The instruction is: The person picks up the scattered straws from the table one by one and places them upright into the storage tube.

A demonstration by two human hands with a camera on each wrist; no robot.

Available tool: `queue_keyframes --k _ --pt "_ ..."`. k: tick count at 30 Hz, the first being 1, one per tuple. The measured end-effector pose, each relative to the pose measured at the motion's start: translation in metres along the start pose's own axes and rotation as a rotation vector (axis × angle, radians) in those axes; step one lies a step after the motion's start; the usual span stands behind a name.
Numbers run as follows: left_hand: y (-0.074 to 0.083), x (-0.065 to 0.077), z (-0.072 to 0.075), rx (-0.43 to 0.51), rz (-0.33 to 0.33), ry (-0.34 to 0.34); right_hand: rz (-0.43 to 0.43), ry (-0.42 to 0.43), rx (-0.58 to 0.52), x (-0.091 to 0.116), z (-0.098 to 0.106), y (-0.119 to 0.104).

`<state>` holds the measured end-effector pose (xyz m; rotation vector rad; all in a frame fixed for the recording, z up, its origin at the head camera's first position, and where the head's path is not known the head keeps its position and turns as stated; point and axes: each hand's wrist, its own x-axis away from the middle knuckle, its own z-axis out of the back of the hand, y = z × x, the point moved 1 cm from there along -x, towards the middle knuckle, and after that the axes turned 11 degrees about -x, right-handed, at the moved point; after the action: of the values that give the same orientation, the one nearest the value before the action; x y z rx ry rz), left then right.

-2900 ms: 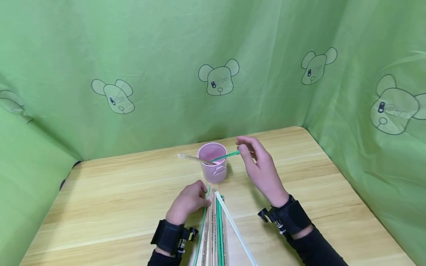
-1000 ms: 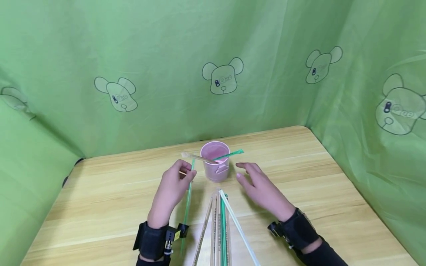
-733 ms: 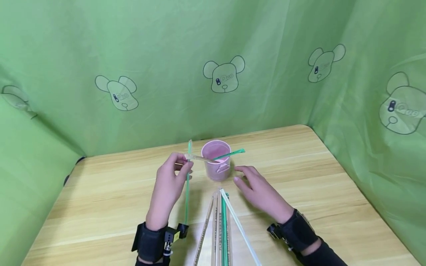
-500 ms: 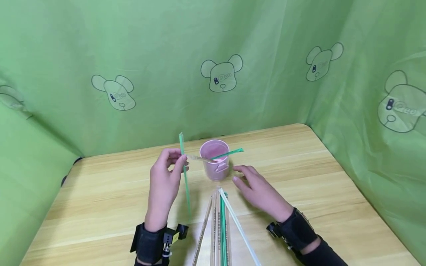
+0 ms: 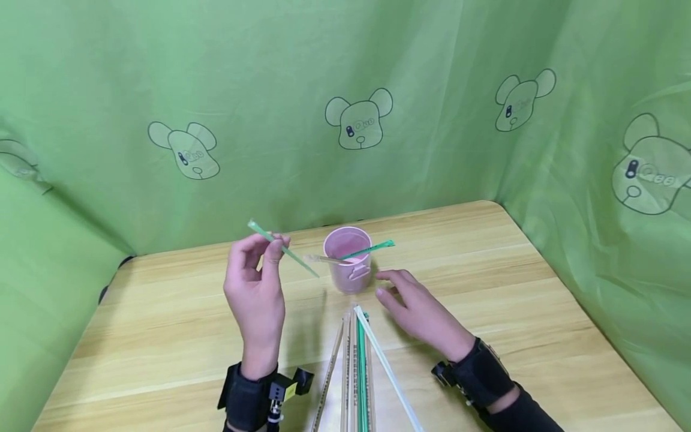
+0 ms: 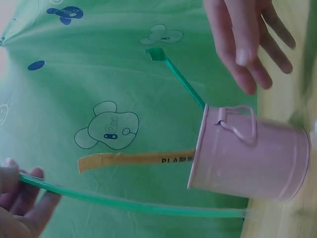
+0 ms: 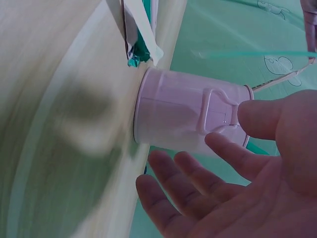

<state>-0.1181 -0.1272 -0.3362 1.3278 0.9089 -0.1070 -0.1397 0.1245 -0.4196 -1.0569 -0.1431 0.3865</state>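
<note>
My left hand (image 5: pixel 259 294) pinches a long green wrapped straw (image 6: pixel 124 204) between thumb and fingers, left of a small pink bucket (image 5: pixel 349 279). The straw slants in the air, its lower end toward the bucket. Two wrapped straws lean inside the bucket: a brown one (image 6: pixel 129 158) marked "PLA" sticking out left, and a green one (image 5: pixel 378 246) sticking out right. Beside the bucket's right side, my right hand (image 5: pixel 423 315) hovers with relaxed, spread fingers and holds nothing. In the left wrist view it stands apart from the bucket.
In front of the bucket lies a row of brown and green wrapped straws (image 5: pixel 357 372), cut off by the frame's lower edge. A white straw (image 5: pixel 388 372) slants across its right side, and one brown straw (image 5: pixel 329 372) lies to the left. Green curtain (image 5: pixel 259 72) surrounds the wooden table (image 5: pixel 178 324).
My right hand has let go of the green straw in the bucket and drawn back. My left hand has picked a green straw from the row, lifted it left of the bucket and tilted it.
</note>
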Motion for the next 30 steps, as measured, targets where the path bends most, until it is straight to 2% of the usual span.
queue_keyframes --k 4,7,12,17,22,30 --pt "0.003 0.0 -0.001 0.114 -0.061 0.079 0.0 -0.008 0.0 0.001 -0.002 -0.001" --pt "0.007 0.0 -0.001 0.149 -0.1 0.113 0.011 -0.01 0.005 0.002 -0.002 -0.001" --pt "0.018 0.0 0.0 0.152 -0.144 0.13 0.03 0.0 0.0 0.002 -0.002 0.0" --pt "0.028 0.001 0.0 0.219 -0.152 0.132 0.039 0.007 -0.001 0.001 -0.002 0.001" --pt "0.026 0.003 -0.003 0.229 -0.113 0.03 0.028 0.002 0.009 0.0 -0.004 0.002" --pt "0.007 0.01 -0.01 0.032 0.058 -0.199 0.022 -0.033 0.016 0.0 -0.008 0.002"
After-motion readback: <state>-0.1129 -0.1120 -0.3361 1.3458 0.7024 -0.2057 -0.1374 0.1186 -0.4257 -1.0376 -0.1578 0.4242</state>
